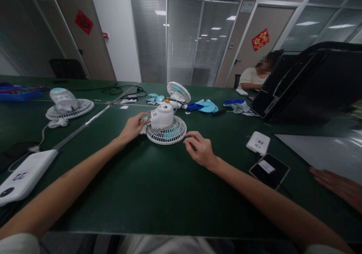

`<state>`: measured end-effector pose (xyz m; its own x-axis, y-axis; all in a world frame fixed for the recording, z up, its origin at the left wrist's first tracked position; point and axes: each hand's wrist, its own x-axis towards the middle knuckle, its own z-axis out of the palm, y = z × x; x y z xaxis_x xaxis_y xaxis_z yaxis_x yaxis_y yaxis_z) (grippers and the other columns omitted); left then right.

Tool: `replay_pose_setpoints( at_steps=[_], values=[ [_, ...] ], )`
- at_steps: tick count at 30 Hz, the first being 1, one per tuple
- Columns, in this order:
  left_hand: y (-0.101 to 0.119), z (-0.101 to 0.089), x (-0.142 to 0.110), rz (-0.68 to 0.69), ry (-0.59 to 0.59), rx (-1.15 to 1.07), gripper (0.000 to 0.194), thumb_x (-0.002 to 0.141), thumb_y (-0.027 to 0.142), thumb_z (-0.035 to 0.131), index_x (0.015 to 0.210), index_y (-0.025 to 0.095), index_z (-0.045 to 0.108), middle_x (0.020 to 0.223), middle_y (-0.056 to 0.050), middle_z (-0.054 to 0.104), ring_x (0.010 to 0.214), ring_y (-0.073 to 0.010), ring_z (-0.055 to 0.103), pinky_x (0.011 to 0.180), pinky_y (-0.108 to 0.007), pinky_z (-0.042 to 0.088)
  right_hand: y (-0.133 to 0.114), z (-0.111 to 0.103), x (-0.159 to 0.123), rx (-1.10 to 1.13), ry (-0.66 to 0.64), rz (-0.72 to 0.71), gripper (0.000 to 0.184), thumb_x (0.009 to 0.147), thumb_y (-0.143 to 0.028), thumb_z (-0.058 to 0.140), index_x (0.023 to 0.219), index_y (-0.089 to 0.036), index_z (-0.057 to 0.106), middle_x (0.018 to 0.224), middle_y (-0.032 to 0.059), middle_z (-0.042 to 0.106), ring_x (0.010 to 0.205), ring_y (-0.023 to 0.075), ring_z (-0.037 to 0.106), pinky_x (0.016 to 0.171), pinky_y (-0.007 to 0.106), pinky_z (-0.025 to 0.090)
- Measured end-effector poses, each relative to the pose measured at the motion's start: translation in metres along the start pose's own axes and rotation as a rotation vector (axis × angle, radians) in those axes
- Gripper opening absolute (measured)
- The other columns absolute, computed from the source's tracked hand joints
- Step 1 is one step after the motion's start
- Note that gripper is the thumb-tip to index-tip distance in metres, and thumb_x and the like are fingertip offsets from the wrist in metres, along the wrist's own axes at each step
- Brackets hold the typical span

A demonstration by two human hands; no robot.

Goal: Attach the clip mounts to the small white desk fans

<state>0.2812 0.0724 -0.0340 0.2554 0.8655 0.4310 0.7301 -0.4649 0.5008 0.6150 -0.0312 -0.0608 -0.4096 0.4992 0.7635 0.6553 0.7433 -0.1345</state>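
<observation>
A white desk fan point(162, 117) lies face down on the green table, its motor housing on top and its round grille point(166, 136) against the tabletop. Light blue blades show through the grille's slots. My left hand point(134, 127) is at the housing's left side, thumb and fingers closed on a small light blue piece point(145, 118) whose kind I cannot make out. Near the grille's right edge is my right hand point(200, 149), its fingers loosely curled and the thumb apart from them, with nothing seen between; whether a fingertip touches the rim I cannot tell.
Behind stand another fan point(178, 92), light blue blades point(207, 106) and a black cable point(114, 89). A third fan point(68, 105) and a white power bank point(26, 176) are left. Rightward lie another power bank point(258, 142), a phone-like device point(270, 171), a large black case point(308, 80) and another person's hand point(336, 186).
</observation>
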Motion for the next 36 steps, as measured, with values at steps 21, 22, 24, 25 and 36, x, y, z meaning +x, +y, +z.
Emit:
replay_pose_setpoints(
  at_steps=[21, 22, 24, 25, 36],
  values=[
    [-0.105, -0.064, -0.019, -0.452, 0.621, 0.474, 0.044, 0.098, 0.042, 0.058, 0.132, 0.015, 0.06, 0.14, -0.013, 0.048, 0.125, -0.032, 0.04, 0.103, -0.046, 0.03, -0.002, -0.003, 0.001, 0.018, -0.035, 0.003, 0.012, 0.1, -0.022, 0.054, 0.097, -0.018, 0.065, 0.112, 0.008, 0.065, 0.079, 0.0124, 0.064, 0.063, 0.025, 0.05],
    [-0.104, -0.063, -0.019, -0.416, 0.608, 0.493, 0.043, 0.099, 0.041, 0.056, 0.133, 0.016, 0.059, 0.141, -0.013, 0.048, 0.127, -0.0319, 0.038, 0.104, -0.046, 0.028, -0.002, -0.003, 0.001, 0.018, -0.032, 0.001, 0.012, 0.1, -0.022, 0.054, 0.097, -0.018, 0.065, 0.112, 0.0079, 0.065, 0.079, 0.0125, 0.064, 0.063, 0.025, 0.05],
    [-0.103, -0.061, -0.019, -0.329, 0.573, 0.542, 0.043, 0.101, 0.04, 0.053, 0.136, 0.015, 0.057, 0.141, -0.013, 0.049, 0.127, -0.0313, 0.037, 0.105, -0.046, 0.026, -0.001, -0.002, 0.001, 0.017, -0.029, -0.003, 0.012, 0.1, -0.022, 0.055, 0.097, -0.018, 0.065, 0.112, 0.0077, 0.065, 0.079, 0.0125, 0.065, 0.064, 0.025, 0.05],
    [-0.102, -0.061, -0.018, -0.285, 0.556, 0.569, 0.043, 0.101, 0.039, 0.052, 0.136, 0.015, 0.057, 0.14, -0.013, 0.05, 0.127, -0.0313, 0.037, 0.105, -0.046, 0.026, -0.001, -0.002, 0.0, 0.017, -0.029, -0.004, 0.012, 0.1, -0.022, 0.055, 0.097, -0.018, 0.065, 0.112, 0.0078, 0.065, 0.079, 0.0126, 0.064, 0.064, 0.025, 0.05],
    [-0.076, -0.051, -0.017, -0.072, 0.399, 0.63, 0.042, 0.098, 0.041, 0.053, 0.13, 0.016, 0.062, 0.128, -0.018, 0.063, 0.129, -0.0371, 0.04, 0.109, -0.051, 0.015, -0.002, -0.001, 0.001, 0.013, -0.041, -0.005, 0.012, 0.1, -0.022, 0.055, 0.098, -0.017, 0.065, 0.111, 0.0077, 0.065, 0.077, 0.0119, 0.064, 0.062, 0.025, 0.049]
  ],
)
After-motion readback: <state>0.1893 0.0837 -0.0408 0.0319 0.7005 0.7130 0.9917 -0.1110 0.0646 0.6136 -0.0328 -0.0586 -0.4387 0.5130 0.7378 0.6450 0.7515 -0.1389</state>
